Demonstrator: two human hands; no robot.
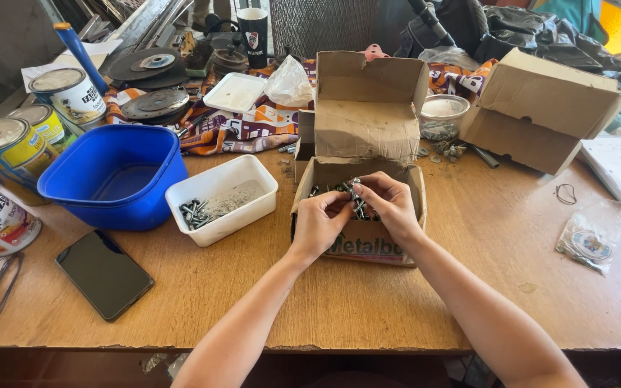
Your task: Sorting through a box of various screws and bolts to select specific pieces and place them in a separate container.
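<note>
Both hands over open cardboard box (357,237) of bolts (353,192): left hand (319,224) and right hand (389,203) pinch bolts between closed fingertips; best kept low over box, white tub (222,199) near left.

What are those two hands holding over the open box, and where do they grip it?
Both the left hand and the right hand pinch a small metal bolt with their fingers over the cardboard box; the exact grip spot is too small to tell.

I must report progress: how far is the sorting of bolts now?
Done: a few bolts lie in the white tray. In hand: the left hand and right hand hold bolts over the open cardboard box. Left: that box seems to hold more.
</note>
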